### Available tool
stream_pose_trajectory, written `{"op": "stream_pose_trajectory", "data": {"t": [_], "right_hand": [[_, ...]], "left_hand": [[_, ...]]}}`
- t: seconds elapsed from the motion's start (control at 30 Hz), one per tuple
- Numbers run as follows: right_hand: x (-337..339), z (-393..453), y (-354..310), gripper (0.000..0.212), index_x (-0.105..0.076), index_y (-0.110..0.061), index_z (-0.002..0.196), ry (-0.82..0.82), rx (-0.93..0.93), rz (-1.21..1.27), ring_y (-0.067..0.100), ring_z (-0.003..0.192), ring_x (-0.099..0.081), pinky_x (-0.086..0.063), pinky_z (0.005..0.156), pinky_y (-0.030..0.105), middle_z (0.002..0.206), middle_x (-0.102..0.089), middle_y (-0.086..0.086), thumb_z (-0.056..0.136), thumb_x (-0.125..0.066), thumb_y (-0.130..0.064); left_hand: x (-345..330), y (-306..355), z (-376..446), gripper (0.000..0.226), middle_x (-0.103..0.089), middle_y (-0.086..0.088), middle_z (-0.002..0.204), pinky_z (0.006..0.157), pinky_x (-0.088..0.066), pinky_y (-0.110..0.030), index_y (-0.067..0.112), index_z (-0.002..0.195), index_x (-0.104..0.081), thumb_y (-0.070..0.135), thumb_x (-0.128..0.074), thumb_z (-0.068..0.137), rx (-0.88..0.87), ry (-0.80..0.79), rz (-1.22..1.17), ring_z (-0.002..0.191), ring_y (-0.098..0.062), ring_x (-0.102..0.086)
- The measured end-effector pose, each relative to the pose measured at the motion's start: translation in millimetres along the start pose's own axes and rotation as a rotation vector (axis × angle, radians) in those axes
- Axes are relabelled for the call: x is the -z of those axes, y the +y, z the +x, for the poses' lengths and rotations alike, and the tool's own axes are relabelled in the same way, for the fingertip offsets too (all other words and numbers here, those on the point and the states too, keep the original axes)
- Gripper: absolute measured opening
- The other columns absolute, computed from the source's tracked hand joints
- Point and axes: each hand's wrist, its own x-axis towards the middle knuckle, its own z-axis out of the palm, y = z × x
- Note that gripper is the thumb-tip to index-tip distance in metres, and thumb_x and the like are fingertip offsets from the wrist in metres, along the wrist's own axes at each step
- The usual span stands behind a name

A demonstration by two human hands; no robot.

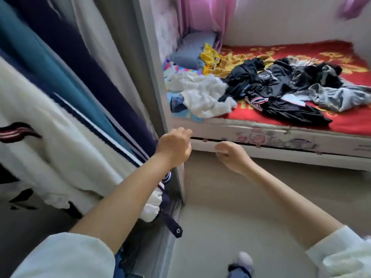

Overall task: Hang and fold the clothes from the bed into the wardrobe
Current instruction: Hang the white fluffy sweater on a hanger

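Note:
A heap of clothes lies on the bed [261, 135] with its red cover: a white fluffy garment [204, 95] nearest the wardrobe, a yellow jersey [216, 61] behind it, black shiny garments [277, 91] in the middle and a grey one [337, 97] at the right. In the wardrobe [152, 77] on the left hang a white fleece coat [60, 147], a teal garment [40, 63] and dark navy ones. My left hand [174, 146] hovers by the wardrobe's frame, fingers loosely curled, holding nothing. My right hand [230, 155] hangs in front of the bed's edge, also loosely curled and holding nothing.
A grey pillow [192, 49] lies at the bed's head under a pink curtain [202, 15]. Beige floor [241, 207] stretches between wardrobe and bed. My foot in a grey slipper [243, 261] shows at the bottom. The wardrobe's sliding track [168, 227] runs along the floor.

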Motion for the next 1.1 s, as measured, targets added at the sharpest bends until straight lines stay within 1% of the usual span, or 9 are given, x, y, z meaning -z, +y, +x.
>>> {"op": "stream_pose_trajectory", "data": {"t": [0.03,0.1,0.3,0.43,0.53,0.73,0.83,0.93,1.1], "right_hand": [[13.7,9.9,14.7,0.025,-0.063,0.002,0.111,-0.001,0.013,-0.028,0.028,0.112,-0.054,-0.035,0.09,0.023,0.118,-0.061,0.016,0.088,-0.053,-0.002],[44.2,30.7,44.4,0.029,-0.061,-0.003,0.117,-0.003,0.02,-0.078,0.026,0.115,-0.053,-0.035,0.094,0.024,0.122,-0.059,0.012,0.09,-0.052,-0.005],[136.0,86.4,123.1,0.032,-0.06,-0.004,0.118,0.05,-0.054,-0.167,0.024,0.114,-0.053,-0.035,0.093,0.024,0.122,-0.058,0.012,0.088,-0.049,-0.002],[160.7,141.2,158.0,0.028,-0.061,-0.005,0.115,0.043,-0.067,-0.155,0.022,0.112,-0.053,-0.039,0.093,0.025,0.12,-0.06,0.008,0.09,-0.049,-0.004],[163.0,191.0,166.9,0.029,-0.06,-0.005,0.116,-0.004,-0.056,-0.187,0.022,0.112,-0.053,-0.039,0.091,0.024,0.12,-0.06,0.008,0.091,-0.046,-0.004],[148.5,329.9,187.8,0.031,-0.06,-0.009,0.117,-0.128,-0.059,-0.24,0.023,0.112,-0.054,-0.04,0.088,0.025,0.12,-0.061,0.007,0.091,-0.044,-0.009],[145.7,394.1,187.5,0.032,-0.059,-0.009,0.119,-0.22,-0.083,-0.262,0.021,0.115,-0.053,-0.036,0.094,0.026,0.123,-0.06,0.005,0.091,-0.043,-0.009],[139.5,456.6,196.1,0.03,-0.06,-0.007,0.115,-0.24,-0.138,-0.214,0.023,0.109,-0.056,-0.041,0.089,0.028,0.119,-0.062,0.01,0.09,-0.044,-0.007],[121.7,536.1,210.6,0.029,-0.06,0.001,0.111,-0.406,-0.15,-0.263,0.029,0.103,-0.058,-0.047,0.088,0.035,0.112,-0.063,0.015,0.093,-0.039,-0.007]], "left_hand": [[-8.0,13.7,22.9,0.025,-0.055,-0.011,0.112,0.081,-0.042,-0.037,0.006,0.112,-0.053,0.019,-0.043,0.092,0.013,-0.064,0.007,0.105,-0.029,-0.051],[-21.6,38.2,67.4,0.028,-0.051,-0.01,0.118,0.085,-0.04,-0.036,0.007,0.116,-0.049,0.022,-0.042,0.094,0.018,-0.163,0.001,0.111,-0.028,-0.048],[-67.2,89.3,188.7,0.028,-0.052,-0.01,0.12,0.082,-0.04,-0.034,0.008,0.114,-0.051,0.025,-0.043,0.094,0.019,-0.263,-0.012,0.111,-0.027,-0.048],[-86.2,86.9,250.7,0.029,-0.052,-0.008,0.122,0.082,-0.041,-0.033,0.011,0.118,-0.052,0.023,-0.042,0.094,0.036,-0.282,0.072,0.11,-0.025,-0.05],[-98.1,68.9,287.0,0.028,-0.053,-0.009,0.121,0.08,-0.042,-0.034,0.01,0.118,-0.052,0.02,-0.041,0.094,0.042,-0.286,0.149,0.109,-0.026,-0.051],[-131.3,-7.9,378.9,0.028,-0.055,-0.009,0.122,0.077,-0.043,-0.034,0.01,0.117,-0.054,0.02,-0.04,0.094,0.179,-0.301,0.11,0.109,-0.027,-0.053],[-144.3,-49.1,419.2,0.025,-0.056,-0.01,0.119,0.076,-0.044,-0.036,0.01,0.115,-0.05,0.015,-0.04,0.093,0.249,-0.402,0.078,0.105,-0.029,-0.055],[-161.0,-88.4,458.5,0.022,-0.055,-0.011,0.117,0.077,-0.044,-0.037,0.009,0.112,-0.049,0.014,-0.04,0.092,0.325,-0.488,0.078,0.104,-0.03,-0.054],[-193.5,-132.7,509.8,0.03,-0.053,-0.012,0.123,0.083,-0.044,-0.037,0.011,0.122,-0.044,0.021,-0.038,0.095,0.466,-0.595,0.004,0.108,-0.031,-0.054]]}}
